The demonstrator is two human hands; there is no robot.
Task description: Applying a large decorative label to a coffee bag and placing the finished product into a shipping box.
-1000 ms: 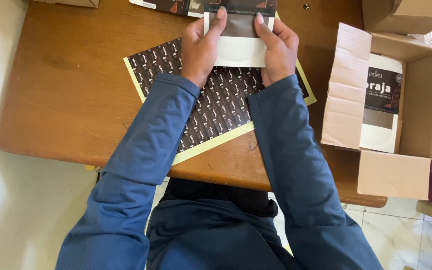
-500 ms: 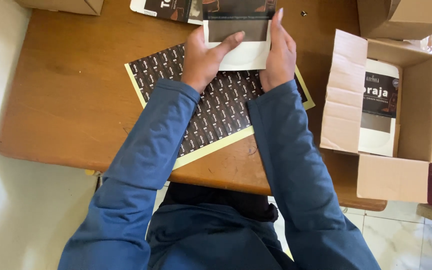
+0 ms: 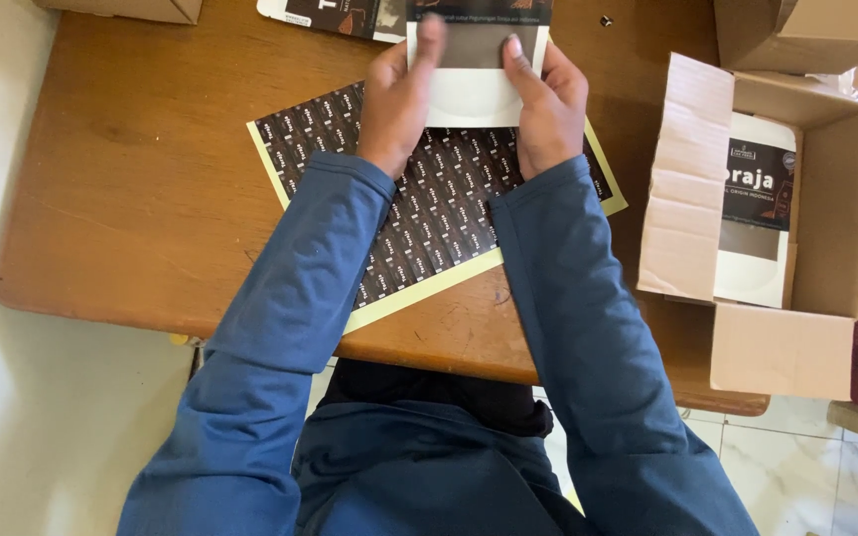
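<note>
Both hands hold one white pouch [image 3: 474, 74] with a dark band across its top, lifted over the far middle of the wooden table [image 3: 131, 179]. My left hand [image 3: 399, 99] grips its left edge, thumb stretched over the front. My right hand [image 3: 548, 104] grips the right edge. Under my wrists lies a dark sticker sheet [image 3: 429, 199] with a pale yellow border, covered in rows of small labels. The pouch's upper end runs out of view.
An open cardboard box [image 3: 777, 218] at the right table edge holds a similar white pouch [image 3: 757, 218] with a dark label. Another printed pouch [image 3: 335, 15] lies at the far edge. More cardboard boxes [image 3: 806, 30] sit at the top right and top left. Tiled floor shows lower right.
The pouch and both hands have risen slightly and shifted toward the far edge. My left thumb has slid up over the pouch's front.
</note>
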